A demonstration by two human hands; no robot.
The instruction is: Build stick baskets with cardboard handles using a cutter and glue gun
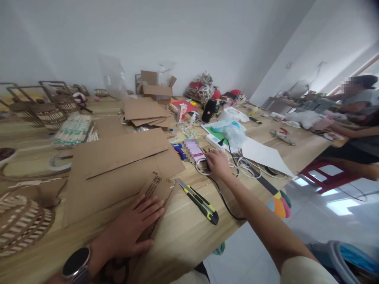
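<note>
My left hand lies flat with its fingers spread on a printed cardboard piece at the table's near edge. A larger cardboard sheet with a long slit lies beyond it. Stretched forward, my right hand is beside a phone and a coiled white cable; its fingers are bent over something dark that I cannot make out. Between my hands a black and yellow utility knife rests on the wood, blade out. A blue glue gun is left of the phone.
Woven baskets and bundled sticks stand at the left. A power strip, plastic bag, white sheet and pliers lie to the right. A person sits at the far right, near a red stool.
</note>
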